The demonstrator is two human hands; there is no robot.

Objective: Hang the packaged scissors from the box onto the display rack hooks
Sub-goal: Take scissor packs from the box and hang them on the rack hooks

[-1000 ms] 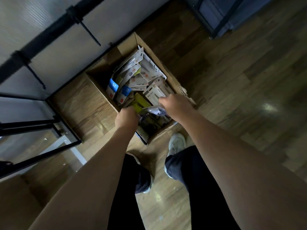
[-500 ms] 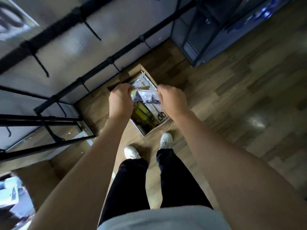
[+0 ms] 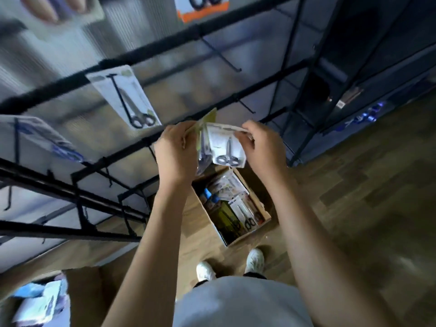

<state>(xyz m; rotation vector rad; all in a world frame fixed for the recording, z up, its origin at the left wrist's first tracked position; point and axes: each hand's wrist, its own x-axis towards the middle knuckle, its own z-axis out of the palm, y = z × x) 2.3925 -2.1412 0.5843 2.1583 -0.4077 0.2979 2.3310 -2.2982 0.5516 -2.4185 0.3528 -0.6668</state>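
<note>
Scissors pack (image 3: pixel 227 149): white printed card under clear glossy plastic, blades look like bright metal. Box (image 3: pixel 257 199): plain brown corrugated cardboard, matt. Display rack (image 3: pixel 151 55): black metal bars, matt; hooks (image 3: pixel 221 55) thin black wire. Back panel (image 3: pixel 127 22): grey, ribbed, semi-matt. Floor (image 3: pixel 365 197): wood-look planks, slight sheen. Shoes (image 3: pixel 254 260): white, matt.

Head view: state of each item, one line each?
Left hand: grips a green-backed pack.
Right hand: pinches the white scissors pack by its top edge.
Box: open on the floor, packs inside.
Hung scissors pack: on a rack hook.
Bare hook: nothing on it.
</note>
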